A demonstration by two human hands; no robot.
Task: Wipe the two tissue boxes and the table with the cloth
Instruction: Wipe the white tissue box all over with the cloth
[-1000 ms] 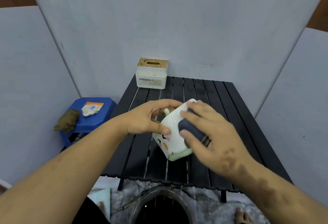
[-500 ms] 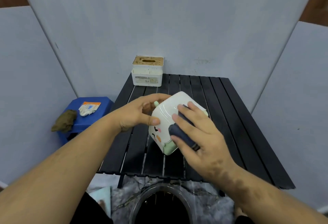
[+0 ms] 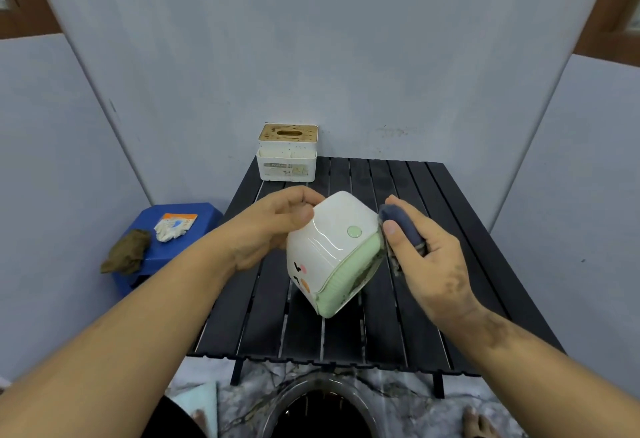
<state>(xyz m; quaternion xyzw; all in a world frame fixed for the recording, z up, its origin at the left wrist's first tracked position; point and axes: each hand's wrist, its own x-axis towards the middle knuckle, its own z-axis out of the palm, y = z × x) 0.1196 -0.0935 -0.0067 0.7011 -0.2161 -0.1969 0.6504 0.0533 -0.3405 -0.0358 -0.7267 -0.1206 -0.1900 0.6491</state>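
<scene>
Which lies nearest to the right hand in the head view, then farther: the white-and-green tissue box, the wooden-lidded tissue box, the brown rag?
From the right hand:
1. White-and-green tissue box, just to its left, gripped by the left hand.
2. Wooden-lidded tissue box, at the table's far left corner.
3. Brown rag, on the blue stool, far left.

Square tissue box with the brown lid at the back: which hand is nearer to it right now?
Left. The left hand is just in front of the square tissue box; the right hand, holding the cloth, is further right and nearer the person.

Pale blue wall panels (image 3: pixel 311 39); blue stool (image 3: pixel 187 247); marbled floor (image 3: pixel 249 399).
</scene>
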